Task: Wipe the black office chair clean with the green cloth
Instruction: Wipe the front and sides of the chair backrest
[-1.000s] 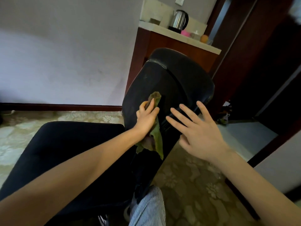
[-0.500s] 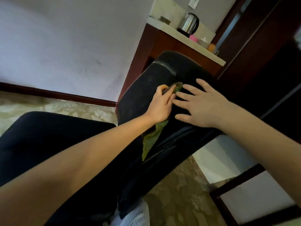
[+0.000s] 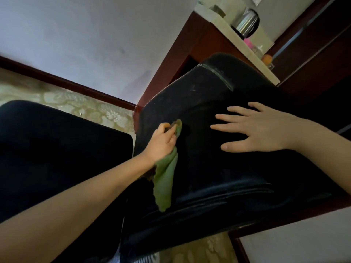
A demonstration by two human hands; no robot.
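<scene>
- Fingers (image 3: 168, 132) of the left hand (image 3: 161, 144), what state?
- Curled, gripping the green cloth (image 3: 164, 179). Knuckles face up and the grip presses onto the backrest of the black office chair (image 3: 209, 168).
- Where is the cloth relative to those fingers?
- A short tip pokes out past the fingertips. The long part hangs out under the heel of the hand and trails down the backrest. Cannot tell how much is bunched inside the palm.
- Position on the backrest?
- Near its left edge, about mid-height.
- Right hand (image 3: 266, 130)?
- Flat on the backrest, palm down, fingers straight and spread, thumb out to the side. It sits right of the cloth, near it but not touching.
- Gap between the hands?
- Bare backrest between them.
- Anything else?
- Seat (image 3: 57, 149) is left of the backrest. A steel kettle (image 3: 247, 22) stands on a counter (image 3: 218, 23) beyond the backrest's top. Patterned carpet (image 3: 85, 105) shows past the seat, and striped fabric (image 3: 133, 260) shows below the backrest's lower edge.
</scene>
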